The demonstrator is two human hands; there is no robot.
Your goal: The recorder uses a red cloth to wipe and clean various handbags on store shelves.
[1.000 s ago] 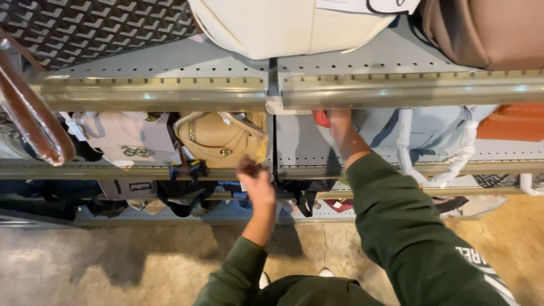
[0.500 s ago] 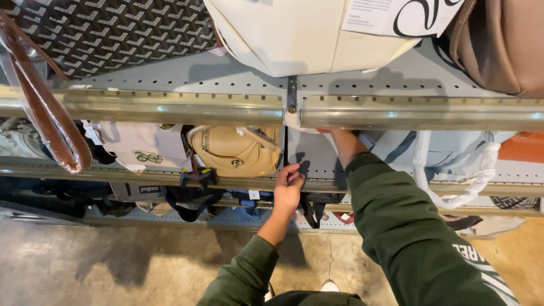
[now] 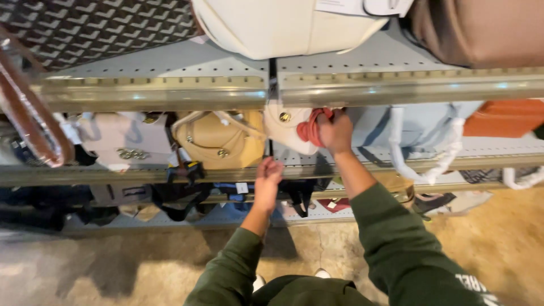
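Head view, looking down a retail shelving unit stocked with handbags.

Right hand (image 3: 335,131) was curled shut around the red strap (image 3: 310,127) of a cream handbag (image 3: 290,129). That bag sat on the second shelf (image 3: 362,165), tucked just under the front rail of the top shelf (image 3: 170,93). Gripping by the strap was probably the practical hold, since the rail overhangs most of the bag body.

Left hand (image 3: 267,181) hovered lower, in front of the second shelf's edge, fingers loosely spread and half curled. It held nothing that I could see; whether the fingertips touched the shelf lip could not be told.

Neighbours on the same shelf: a tan handbag (image 3: 218,139) touching the cream one on its left, and a pale blue bag with white handles (image 3: 422,133) to its right. Bags stood in a row with fronts outward, likely for display.

Hidden or unclear:
- Upper part of the cream handbag was behind the rail.
- The large cream bag (image 3: 283,25) and the patterned dark bag (image 3: 96,25) on the top shelf were cut off by the frame.
- Dark items on the lowest shelf were in shadow, unidentifiable.
- Both forearms were in green sleeves; the right wrist was bare.
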